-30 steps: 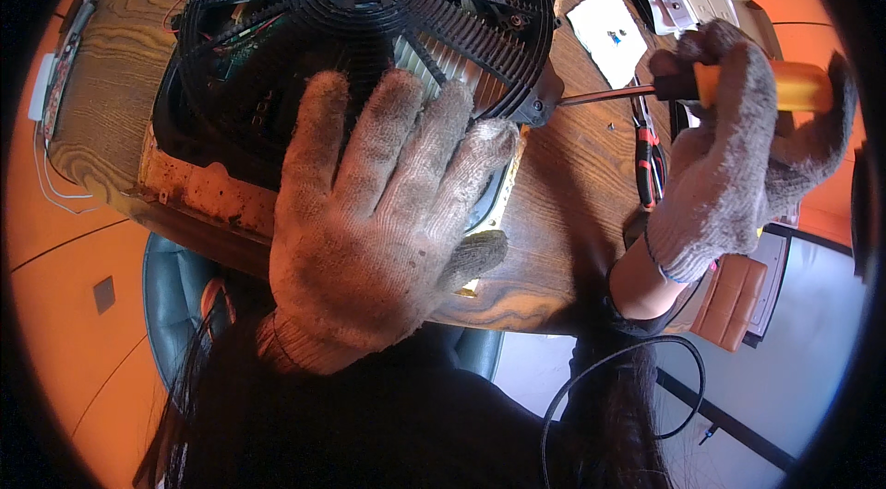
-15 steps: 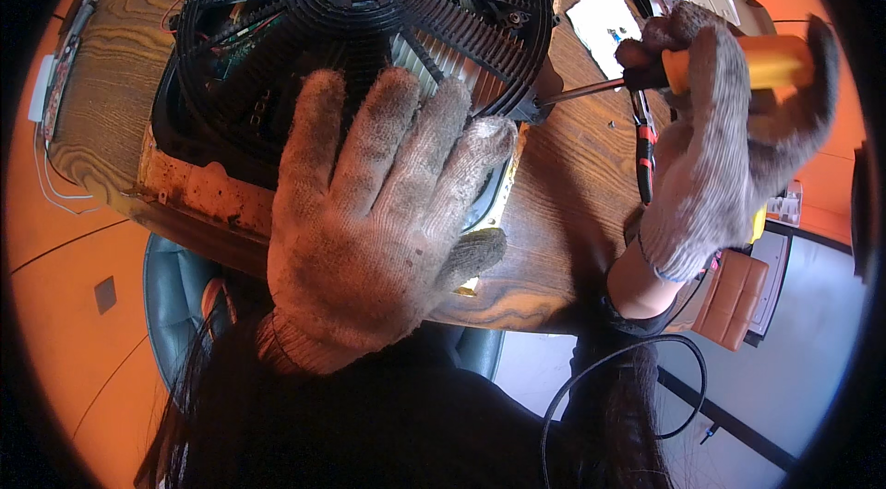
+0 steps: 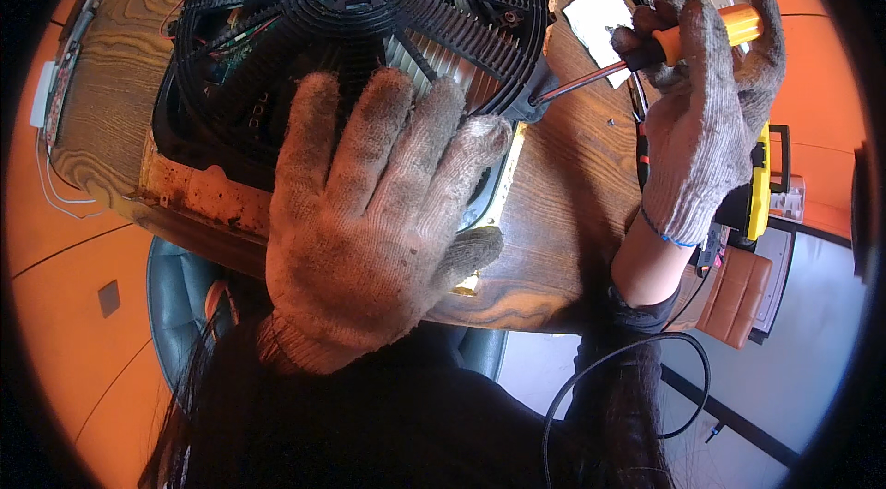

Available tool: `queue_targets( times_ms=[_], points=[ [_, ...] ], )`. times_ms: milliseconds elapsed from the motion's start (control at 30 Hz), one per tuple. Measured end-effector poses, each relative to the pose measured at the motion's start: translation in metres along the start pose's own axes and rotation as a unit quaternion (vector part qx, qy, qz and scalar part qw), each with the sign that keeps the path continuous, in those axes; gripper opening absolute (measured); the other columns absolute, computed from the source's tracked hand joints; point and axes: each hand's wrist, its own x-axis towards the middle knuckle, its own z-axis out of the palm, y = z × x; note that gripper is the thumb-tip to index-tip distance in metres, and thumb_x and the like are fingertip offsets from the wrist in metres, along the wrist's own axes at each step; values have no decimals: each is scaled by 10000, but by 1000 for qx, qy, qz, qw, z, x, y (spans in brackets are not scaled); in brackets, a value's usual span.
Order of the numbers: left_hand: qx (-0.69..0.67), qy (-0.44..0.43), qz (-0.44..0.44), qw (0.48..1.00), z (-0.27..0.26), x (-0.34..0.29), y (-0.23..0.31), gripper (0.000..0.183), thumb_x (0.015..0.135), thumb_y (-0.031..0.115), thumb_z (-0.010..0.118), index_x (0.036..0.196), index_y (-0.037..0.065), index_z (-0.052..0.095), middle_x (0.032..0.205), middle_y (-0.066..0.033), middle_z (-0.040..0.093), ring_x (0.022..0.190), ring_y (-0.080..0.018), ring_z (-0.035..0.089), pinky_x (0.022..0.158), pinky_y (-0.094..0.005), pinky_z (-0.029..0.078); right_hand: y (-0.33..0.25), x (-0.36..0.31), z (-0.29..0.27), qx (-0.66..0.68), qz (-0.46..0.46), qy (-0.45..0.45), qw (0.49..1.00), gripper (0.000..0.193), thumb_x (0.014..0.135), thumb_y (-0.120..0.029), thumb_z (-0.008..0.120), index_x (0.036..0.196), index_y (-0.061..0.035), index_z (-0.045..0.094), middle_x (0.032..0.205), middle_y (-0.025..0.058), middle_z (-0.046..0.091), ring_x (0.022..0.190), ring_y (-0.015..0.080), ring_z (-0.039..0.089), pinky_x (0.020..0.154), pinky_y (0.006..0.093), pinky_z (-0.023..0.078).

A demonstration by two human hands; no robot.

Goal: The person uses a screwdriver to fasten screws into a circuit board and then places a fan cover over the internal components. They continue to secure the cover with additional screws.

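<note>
A black fan with a round slatted guard (image 3: pixel 369 37) sits on a metal-framed unit on the wooden table. My left hand (image 3: pixel 360 221), in a dirty knit glove, lies flat over the guard's near side with fingers stretched out. In my gloved right hand (image 3: pixel 697 120) is a screwdriver (image 3: pixel 711 34) with a yellow and black handle, held between fingers and thumb. Its shaft slants down to the left, and the tip meets the fan's black corner tab (image 3: pixel 532 97). Whether a screw sits under the tip, I cannot tell. Silvery metal fins (image 3: pixel 452 69) show through the guard.
On the wooden table (image 3: pixel 577 212), a white paper (image 3: pixel 595 23) lies beyond the screwdriver. Pliers, mostly hidden, lie behind my right wrist. A yellow and black tool (image 3: pixel 759 184) stands at the right. A dark chair (image 3: pixel 180 304) is below the table's left edge; a black cable (image 3: pixel 701 369) loops at lower right.
My right hand has turned about the screwdriver, and its handle now tilts higher, farther from me. The thumb has come in closer to the handle. My left hand has stayed nearly still.
</note>
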Motion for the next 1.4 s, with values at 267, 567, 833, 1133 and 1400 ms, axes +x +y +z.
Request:
queue_targets(
  times_ms=[267,567,833,1133,1400],
  points=[
    [9,5,6,1000,2,0,-1,628,748,473,709,1266,129,619,1427,-119,483,1450,-300,233,1189,-537,79,-3,-5,-2,-84,-112,-27,990,631,857,-66,705,1378,-40,351,971,249,656,816,311,712,652,389,634],
    [7,-8,4,1000,-1,-1,-2,639,722,417,733,1274,117,617,1424,-117,494,1424,-301,291,1185,-539,111,-41,16,-5,-194,-153,-301,921,579,884,-110,676,1388,-42,399,1152,200,633,881,296,712,756,341,617],
    [13,7,4,1000,-3,2,0,620,720,407,734,1254,108,632,1383,-112,531,1399,-300,329,1183,-530,118,18,-8,-6,30,30,-9,999,682,856,-119,727,1387,-23,309,928,210,657,768,263,701,630,354,629],
    [26,-6,-6,1000,-3,1,0,604,745,434,726,1254,125,631,1409,-94,501,1407,-295,301,1180,-528,123,27,1,-2,121,63,19,991,673,802,-66,760,1338,-55,353,987,133,617,788,215,691,592,296,618],
    [31,1,3,1000,-2,1,-1,613,741,433,733,1264,132,624,1414,-92,497,1396,-305,326,1170,-539,149,-10,-10,7,-47,-160,-30,986,647,848,-50,710,1381,-51,344,977,246,668,824,317,716,723,428,625]
  ],
)
